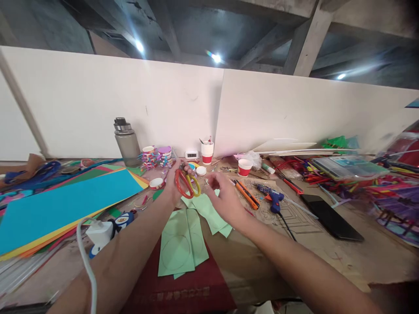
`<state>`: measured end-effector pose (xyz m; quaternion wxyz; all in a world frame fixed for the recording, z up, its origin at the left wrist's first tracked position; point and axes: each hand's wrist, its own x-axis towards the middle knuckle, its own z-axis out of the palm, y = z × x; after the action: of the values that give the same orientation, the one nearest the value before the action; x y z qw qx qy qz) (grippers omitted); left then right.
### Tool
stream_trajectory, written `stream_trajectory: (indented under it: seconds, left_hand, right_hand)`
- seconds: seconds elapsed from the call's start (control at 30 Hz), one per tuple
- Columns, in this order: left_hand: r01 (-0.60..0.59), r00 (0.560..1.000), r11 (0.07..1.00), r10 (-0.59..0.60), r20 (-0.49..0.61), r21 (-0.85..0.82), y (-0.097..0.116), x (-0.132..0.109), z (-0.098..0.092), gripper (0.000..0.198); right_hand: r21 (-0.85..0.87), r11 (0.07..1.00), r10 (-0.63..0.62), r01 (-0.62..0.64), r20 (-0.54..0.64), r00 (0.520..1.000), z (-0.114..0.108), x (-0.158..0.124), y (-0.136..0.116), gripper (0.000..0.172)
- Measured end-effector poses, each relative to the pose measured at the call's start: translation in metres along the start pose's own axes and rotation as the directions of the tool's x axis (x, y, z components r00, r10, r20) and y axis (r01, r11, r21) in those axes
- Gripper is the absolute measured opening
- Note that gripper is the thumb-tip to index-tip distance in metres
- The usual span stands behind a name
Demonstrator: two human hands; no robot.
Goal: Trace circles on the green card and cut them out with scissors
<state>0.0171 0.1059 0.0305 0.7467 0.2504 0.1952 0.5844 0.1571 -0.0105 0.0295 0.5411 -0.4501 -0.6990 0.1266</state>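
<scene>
My left hand (174,178) is closed round a pair of scissors (185,185), whose red and yellow handle loops hang toward me. The blades are mostly hidden by the fingers. Just to the right, my right hand (224,198) is curled, thumb and fingers nearly together at the tips; what they hold, if anything, is too small to make out. Beneath my right hand lie cut pieces of green paper (207,213). Closer to me, green sheets (176,246) with pencilled circles rest on a dark red board (206,283).
Coloured paper sheets (72,198) and a grey bottle (126,144) are on the left. Paper cups (207,152) stand at the back. An orange utility knife (247,195), a blue glue gun (274,198) and a black phone (330,217) lie on the right.
</scene>
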Motion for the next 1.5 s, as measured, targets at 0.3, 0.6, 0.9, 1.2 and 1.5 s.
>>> stream_trajectory:
  seconds: [0.3, 0.6, 0.9, 1.2, 1.5]
  left_hand:
    - [-0.297, 0.954, 0.915, 0.271, 0.131, 0.273, -0.034, -0.009, 0.014, 0.038]
    - [-0.155, 0.983, 0.842, 0.078, 0.167, 0.516, -0.039, -0.028, 0.027, 0.048]
    - [-0.149, 0.989, 0.802, 0.112, 0.101, 0.578, -0.039, -0.017, 0.021, 0.039]
    - [0.219, 0.972, 0.584, -0.205, -0.118, 0.782, -0.033, -0.013, 0.004, 0.021]
    - [0.257, 0.942, 0.524, -0.324, -0.089, 0.812, -0.041, -0.019, 0.01, 0.025]
  right_hand:
    - [-0.07, 0.982, 0.188, -0.177, 0.213, 0.959, 0.03, -0.009, 0.035, 0.067]
    - [0.585, 0.706, 0.151, -0.4, 0.427, 0.891, -0.004, -0.003, 0.034, 0.061]
    - [0.393, 0.793, 0.423, -0.465, 0.194, 0.885, -0.011, 0.015, 0.063, 0.055]
    - [-0.527, 0.728, 0.528, -0.438, 0.023, 0.849, -0.034, 0.019, 0.077, 0.049]
    - [-0.532, 0.693, 0.567, -0.487, -0.016, 0.824, -0.028, 0.015, 0.091, 0.048]
